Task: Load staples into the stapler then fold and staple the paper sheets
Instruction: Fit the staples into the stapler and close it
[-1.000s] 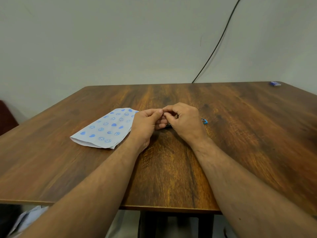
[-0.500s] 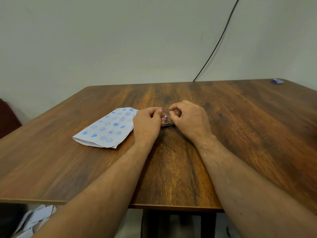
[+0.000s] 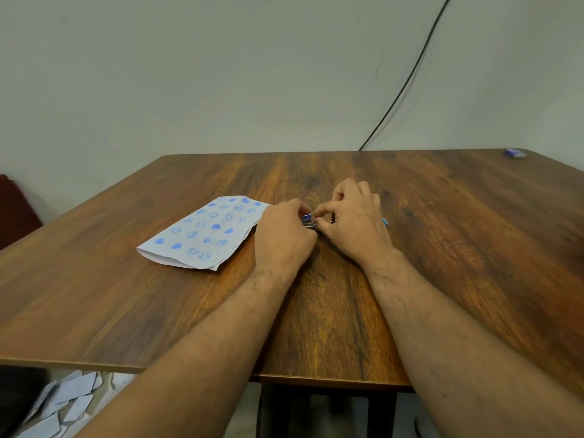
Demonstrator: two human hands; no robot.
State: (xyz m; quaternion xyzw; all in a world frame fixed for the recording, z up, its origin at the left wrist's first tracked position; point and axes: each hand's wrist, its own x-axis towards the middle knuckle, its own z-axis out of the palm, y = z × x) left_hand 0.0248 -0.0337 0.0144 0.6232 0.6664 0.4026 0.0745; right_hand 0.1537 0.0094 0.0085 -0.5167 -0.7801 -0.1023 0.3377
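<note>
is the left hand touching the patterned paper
Cannot tell. In the head view the left hand overlaps the patterned paper's right edge, hiding whether they meet.

my hands: 2, left (image 3: 286, 238) and right (image 3: 355, 219) | stapler between my fingers: 1 (image 3: 309, 223) | folded paper left of my grip: 1 (image 3: 202, 232) | small blue box far right of my grip: 1 (image 3: 514, 153) | table: 1 (image 3: 126, 311) | cable: 1 (image 3: 407, 80)

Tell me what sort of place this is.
Probably a plain indoor room used as a craft or desk workspace: a brown wood-grain table against a bare pale wall, a black cable hanging down it, and cut paper scraps on the floor.
</note>
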